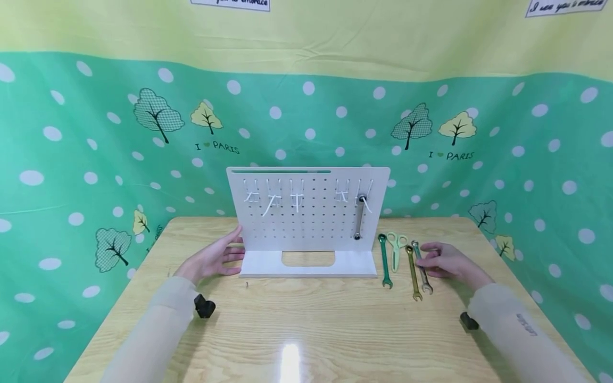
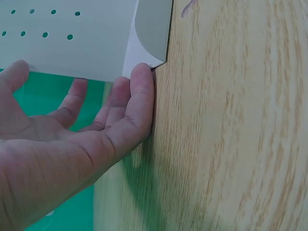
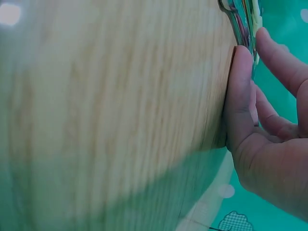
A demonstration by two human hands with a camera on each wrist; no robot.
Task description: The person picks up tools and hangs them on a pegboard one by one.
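Observation:
A white pegboard stands upright on its base. My left hand is at its left edge; in the left wrist view the fingertips touch or nearly touch the board's side and base corner, with the thumb spread apart. On the table to the board's right lie a silver wrench, a gold wrench, a green wrench and pale green scissors. Beside the silver wrench is my right hand, fingers loosely bent; whether they touch it is unclear. A dark wrench hangs from a hook on the board.
Several white hooks stick out from the board's upper part. Wood-grained tabletop extends in front of the board. A green and yellow polka-dot cloth hangs behind and along both sides of the table.

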